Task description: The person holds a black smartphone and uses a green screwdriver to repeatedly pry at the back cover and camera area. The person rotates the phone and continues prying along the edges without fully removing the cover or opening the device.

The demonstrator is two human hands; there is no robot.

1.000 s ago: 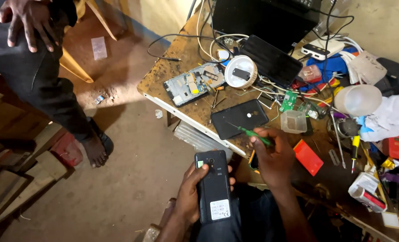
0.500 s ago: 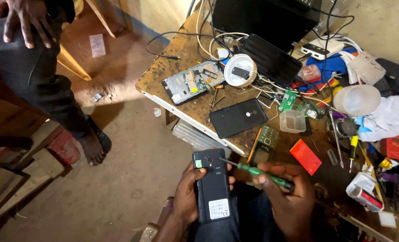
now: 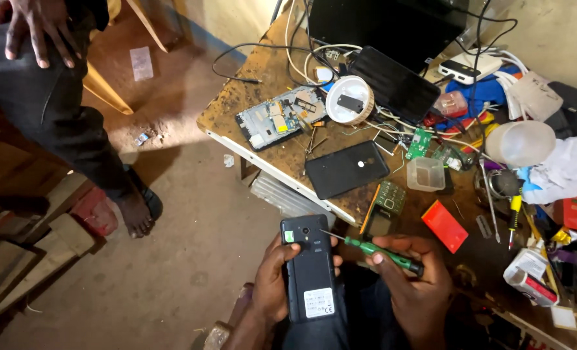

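Note:
My left hand [image 3: 270, 280] holds a black phone [image 3: 309, 267] upright over my lap, its open back with a white label facing me. My right hand [image 3: 415, 280] grips a green-handled screwdriver [image 3: 379, 251], whose thin tip points left and touches the phone's upper right edge. Both hands sit just below the near edge of the wooden workbench [image 3: 236, 110].
On the bench lie a black back cover [image 3: 345, 170], an opened phone with its circuit board showing [image 3: 276, 119], a round white lamp [image 3: 348, 100], a keypad board [image 3: 387, 199], a clear cup [image 3: 426, 174], a red block [image 3: 445, 225], cables and tools. Another person's hand [image 3: 36, 24] and bare foot [image 3: 136, 210] are at left.
My right hand has come down off the bench with the screwdriver and moved left toward the phone. The screwdriver tip now meets the phone's upper edge.

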